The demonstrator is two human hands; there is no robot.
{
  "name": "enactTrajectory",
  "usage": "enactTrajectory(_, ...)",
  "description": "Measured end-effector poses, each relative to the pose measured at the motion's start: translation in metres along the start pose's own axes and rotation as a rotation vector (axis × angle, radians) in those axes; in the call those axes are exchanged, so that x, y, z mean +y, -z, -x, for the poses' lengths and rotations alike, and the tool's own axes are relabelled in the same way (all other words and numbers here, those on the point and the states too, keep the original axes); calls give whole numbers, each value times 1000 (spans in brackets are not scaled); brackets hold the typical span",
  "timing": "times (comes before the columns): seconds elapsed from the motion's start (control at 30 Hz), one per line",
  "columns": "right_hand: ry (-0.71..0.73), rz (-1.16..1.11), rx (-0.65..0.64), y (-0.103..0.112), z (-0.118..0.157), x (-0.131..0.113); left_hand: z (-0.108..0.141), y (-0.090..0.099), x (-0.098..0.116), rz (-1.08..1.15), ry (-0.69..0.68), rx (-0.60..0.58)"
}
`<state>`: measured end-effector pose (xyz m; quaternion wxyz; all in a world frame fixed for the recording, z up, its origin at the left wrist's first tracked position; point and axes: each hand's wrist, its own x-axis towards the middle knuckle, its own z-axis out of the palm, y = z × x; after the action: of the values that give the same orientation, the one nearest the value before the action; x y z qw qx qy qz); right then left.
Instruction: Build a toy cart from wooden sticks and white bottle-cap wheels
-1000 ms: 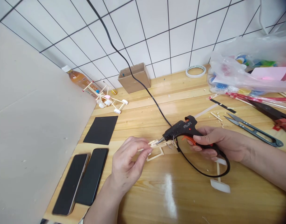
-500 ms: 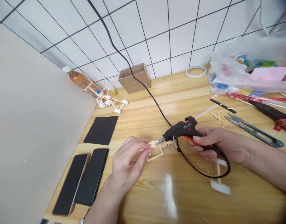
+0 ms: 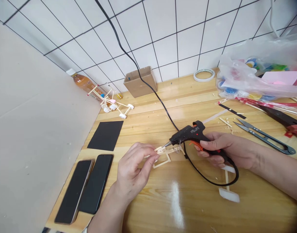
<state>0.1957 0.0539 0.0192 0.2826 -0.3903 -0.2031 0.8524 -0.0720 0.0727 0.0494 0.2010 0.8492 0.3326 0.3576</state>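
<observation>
My left hand (image 3: 136, 170) pinches a small frame of pale wooden sticks (image 3: 162, 164) between thumb and fingertips, just left of centre. My right hand (image 3: 217, 150) is wrapped round the handle of a black glue gun (image 3: 190, 133) with an orange trigger and a small red light. The gun's metal nozzle points left and meets the sticks close to my left fingertips; whether glue is coming out is too small to tell. Below my right hand lies a stick axle with two white wheels (image 3: 229, 194), partly covered by the hand and the cable.
Two phones (image 3: 73, 192) and a black square (image 3: 105, 135) lie left. Behind are a bottle (image 3: 84, 82), a stick-built wheeled model (image 3: 116, 105), a cardboard box (image 3: 141, 82) and tape (image 3: 204, 75). Snips (image 3: 264, 136), pliers (image 3: 281, 116) and a plastic bag (image 3: 259, 74) lie right. A black cable (image 3: 160, 98) crosses the table.
The view has shifted very slightly. Both hands keep their grips, and the nozzle stays at the sticks with hardly any visible movement.
</observation>
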Motion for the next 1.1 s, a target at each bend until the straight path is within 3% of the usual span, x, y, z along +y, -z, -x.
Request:
enactTrajectory(0.83,78,83,-8,-3,2,-2,-2,0,2,-17,-9,1)
enactTrajectory(1.1,137,199,59,-12,7,-9,-2,0,3,-21,-2,-4)
